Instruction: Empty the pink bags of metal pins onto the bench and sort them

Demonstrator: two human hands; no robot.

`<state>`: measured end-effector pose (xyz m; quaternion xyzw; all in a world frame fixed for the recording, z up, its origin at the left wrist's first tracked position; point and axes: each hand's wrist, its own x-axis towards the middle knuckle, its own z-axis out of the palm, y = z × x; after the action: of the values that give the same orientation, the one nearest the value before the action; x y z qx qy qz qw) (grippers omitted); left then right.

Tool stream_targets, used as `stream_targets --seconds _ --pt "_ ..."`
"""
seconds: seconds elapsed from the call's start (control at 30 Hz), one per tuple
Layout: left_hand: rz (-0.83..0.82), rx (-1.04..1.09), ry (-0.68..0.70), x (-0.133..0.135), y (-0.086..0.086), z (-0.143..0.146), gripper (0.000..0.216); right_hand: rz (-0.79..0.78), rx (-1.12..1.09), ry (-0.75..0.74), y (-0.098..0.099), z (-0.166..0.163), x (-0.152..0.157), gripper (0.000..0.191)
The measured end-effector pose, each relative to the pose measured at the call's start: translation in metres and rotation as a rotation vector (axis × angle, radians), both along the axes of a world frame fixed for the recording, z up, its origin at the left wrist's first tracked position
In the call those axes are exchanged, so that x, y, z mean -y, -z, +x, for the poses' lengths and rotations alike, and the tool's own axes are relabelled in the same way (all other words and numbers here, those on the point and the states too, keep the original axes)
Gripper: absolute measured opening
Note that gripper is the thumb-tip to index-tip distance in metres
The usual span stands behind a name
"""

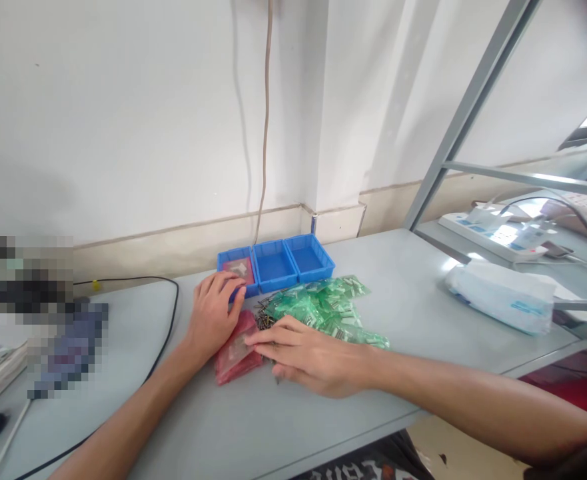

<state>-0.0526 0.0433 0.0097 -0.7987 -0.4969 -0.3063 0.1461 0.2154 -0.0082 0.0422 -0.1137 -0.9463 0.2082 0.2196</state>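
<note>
My left hand (pixel 214 312) lies flat with fingers spread at the top of a stack of small red plastic bags (pixel 234 350), its fingertips reaching the left blue tray (pixel 234 257). My right hand (pixel 307 357) rests palm down, fingers stretched out, on the right edge of the red bags and over a scatter of small dark metal pins (pixel 263 319). A heap of green plastic bags (pixel 323 307) lies just behind the right hand. Neither hand grips anything that I can see.
Three joined blue trays (pixel 275 263) stand by the wall; the left one holds a red bag. A black cable (pixel 166 327) curves on the left. A white tissue pack (pixel 503 297), a power strip (pixel 493 233) and a metal frame post (pixel 453 133) are at the right.
</note>
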Motion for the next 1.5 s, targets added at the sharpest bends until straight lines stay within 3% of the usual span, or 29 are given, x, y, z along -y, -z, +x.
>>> stream_targets --seconds 0.13,0.47,0.67,0.73,0.87,0.93,1.23,1.5 --pt "0.013 0.026 0.078 0.008 -0.004 0.006 0.025 -0.202 -0.174 0.095 -0.005 0.004 -0.004 0.04" --pt "0.043 0.097 0.338 0.023 -0.01 0.005 0.031 -0.522 -0.455 0.185 -0.008 0.007 -0.009 0.032" --pt "-0.046 0.313 0.445 0.034 -0.017 0.009 0.078 -0.725 -0.563 0.241 -0.007 0.008 -0.014 0.029" --pt "-0.054 0.305 0.462 0.037 -0.018 0.013 0.066 -0.763 -0.59 0.265 -0.006 0.008 -0.016 0.03" --pt "-0.034 0.247 0.389 0.04 -0.015 0.02 0.02 -0.77 -0.626 0.309 -0.006 0.008 -0.017 0.031" --pt "-0.042 0.238 0.358 0.04 -0.013 0.023 0.012 -0.759 -0.644 0.328 -0.005 0.008 -0.017 0.03" --pt "-0.265 0.225 0.289 0.042 -0.01 0.024 0.024 -0.777 -0.686 0.358 -0.001 0.008 -0.02 0.033" --pt "-0.362 0.281 0.302 0.042 -0.008 0.026 0.022 -0.801 -0.717 0.369 -0.002 0.007 -0.022 0.038"
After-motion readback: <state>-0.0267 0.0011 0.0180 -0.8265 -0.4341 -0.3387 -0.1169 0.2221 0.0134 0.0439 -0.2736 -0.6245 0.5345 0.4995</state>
